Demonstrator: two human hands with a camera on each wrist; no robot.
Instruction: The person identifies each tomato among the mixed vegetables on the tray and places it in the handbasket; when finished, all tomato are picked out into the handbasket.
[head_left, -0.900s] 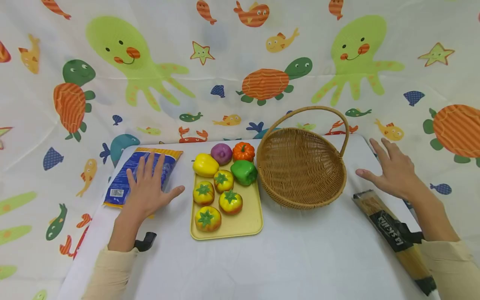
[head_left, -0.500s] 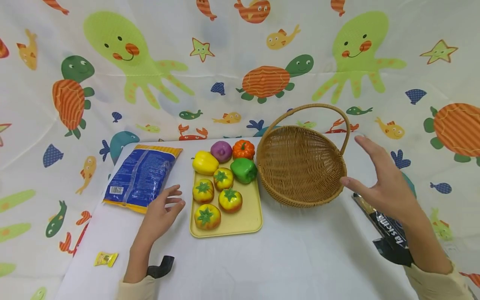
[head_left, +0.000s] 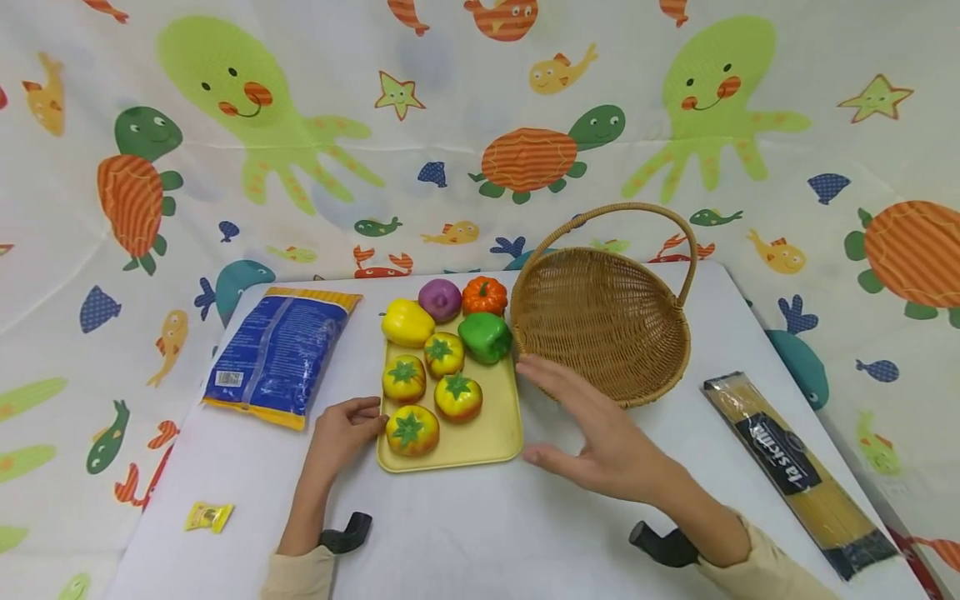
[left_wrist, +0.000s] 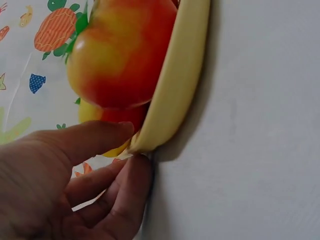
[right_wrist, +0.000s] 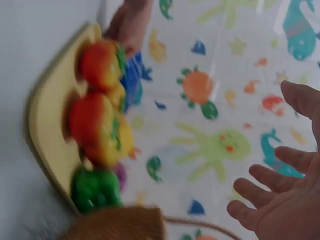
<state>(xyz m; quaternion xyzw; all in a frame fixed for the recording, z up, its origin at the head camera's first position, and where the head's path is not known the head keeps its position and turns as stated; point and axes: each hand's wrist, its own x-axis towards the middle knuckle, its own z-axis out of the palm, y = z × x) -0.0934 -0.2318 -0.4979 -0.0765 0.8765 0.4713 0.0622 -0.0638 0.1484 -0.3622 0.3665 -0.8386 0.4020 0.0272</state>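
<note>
a yellow tray (head_left: 491, 437) of toy vegetables (head_left: 458, 397) lies on a white table (head_left: 480, 542), its long axis running front to back. the left hand (head_left: 343, 435), the nearer, pinches its left rim, thumb above, fingers beneath; the right hand (head_left: 611, 446), fingers spread and holding nothing, faces the tray's right edge without touching it.

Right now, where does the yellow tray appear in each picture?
Head: the yellow tray is near the middle, left of the basket.
Left wrist: its side slants from the top toward the centre.
Right wrist: along the left side, blurred.
Shared landmark: the left hand, at the tray's edge.
</note>
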